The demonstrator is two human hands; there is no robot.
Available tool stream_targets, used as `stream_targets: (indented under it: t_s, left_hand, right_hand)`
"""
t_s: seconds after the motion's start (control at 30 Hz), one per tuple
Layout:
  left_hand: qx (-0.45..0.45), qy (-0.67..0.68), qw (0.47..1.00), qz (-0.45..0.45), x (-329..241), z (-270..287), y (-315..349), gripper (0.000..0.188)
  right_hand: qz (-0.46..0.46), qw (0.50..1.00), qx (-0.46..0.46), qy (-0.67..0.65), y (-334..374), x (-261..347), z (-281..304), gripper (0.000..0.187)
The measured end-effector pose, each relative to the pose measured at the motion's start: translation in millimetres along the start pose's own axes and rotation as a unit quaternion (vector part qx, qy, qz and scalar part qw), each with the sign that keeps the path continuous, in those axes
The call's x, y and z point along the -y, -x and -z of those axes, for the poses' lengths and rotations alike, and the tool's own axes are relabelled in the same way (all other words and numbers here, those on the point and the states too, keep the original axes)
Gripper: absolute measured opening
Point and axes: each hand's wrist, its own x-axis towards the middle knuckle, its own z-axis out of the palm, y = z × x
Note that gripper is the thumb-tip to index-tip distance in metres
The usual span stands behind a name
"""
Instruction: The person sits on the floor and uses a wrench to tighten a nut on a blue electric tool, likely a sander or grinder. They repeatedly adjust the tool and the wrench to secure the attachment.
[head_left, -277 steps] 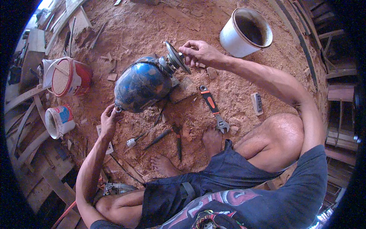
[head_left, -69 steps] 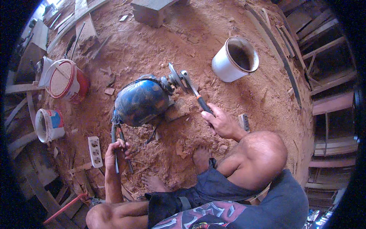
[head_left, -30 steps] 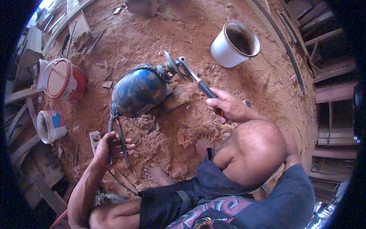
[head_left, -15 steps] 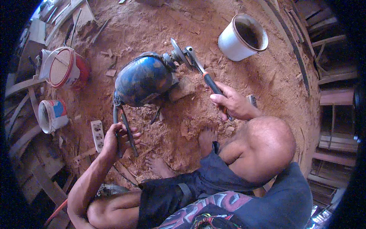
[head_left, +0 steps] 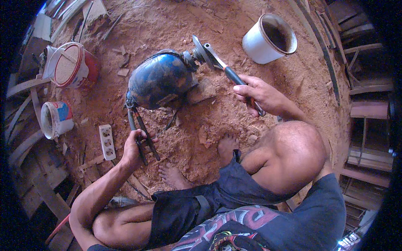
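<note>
A blue, dirt-smeared electric motor (head_left: 161, 81) lies on the sawdust-covered ground in front of me, with a round metal disc (head_left: 202, 52) on its shaft. My right hand (head_left: 259, 95) is closed around the black and orange handle of a wrench (head_left: 231, 75). The wrench head lies against or right beside the disc; the exact contact is hidden. At the motor's left end, my left hand (head_left: 136, 146) holds long dark-handled pliers (head_left: 138, 125), their handles spread apart. The pliers' jaws meet the motor's dark end piece, too small to make out.
A white bucket (head_left: 261, 46) stands at the far right. A red bucket of sawdust (head_left: 81, 69) and a smaller white tub (head_left: 63, 121) stand left. A white power strip (head_left: 107, 142) lies near my left hand. Wood scraps (head_left: 96, 14) line the far left; my bare feet (head_left: 173, 178) are below the motor.
My right hand and the wrench handle have swung slightly upward and to the right. My left hand has shifted a little right and away from me with the pliers. The whole view has shifted slightly.
</note>
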Motion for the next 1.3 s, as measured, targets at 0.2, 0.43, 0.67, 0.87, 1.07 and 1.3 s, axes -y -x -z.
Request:
stream_targets:
  t_s: [0.2, 0.43, 0.67, 0.87, 1.07, 1.3]
  left_hand:
    - [-0.069, -0.043, 0.996, -0.029, 4.0, -6.0, -0.4, 0.02]
    - [-0.023, 0.065, 0.995, 0.078, -5.7, -6.7, -5.4, 0.017]
    - [-0.021, 0.067, 0.993, 0.094, -1.7, 3.1, -14.4, 0.013]
    - [0.021, 0.087, 0.988, 0.122, -9.5, -2.4, -10.2, 0.016]
    - [0.013, 0.086, 0.987, 0.136, -9.6, 2.9, -15.0, 0.014]
    - [0.029, 0.086, 0.986, 0.143, -24.0, 2.8, -2.2, 0.011]
  right_hand:
    - [0.023, 0.999, -0.035, -0.022, -5.0, -15.3, -16.5, 0.028]
    - [-0.039, 0.994, -0.105, -0.01, -19.0, -37.4, -16.4, 0.031]
    - [0.034, 0.955, -0.196, 0.222, -19.0, -32.2, -29.2, 0.033]
    - [0.039, 0.949, -0.18, 0.258, -15.7, -34.8, -25.3, 0.032]
    - [0.086, 0.938, -0.211, 0.259, -25.1, -60.2, -27.3, 0.026]
    - [0.107, 0.944, -0.197, 0.241, -31.4, -73.3, -29.2, 0.03]
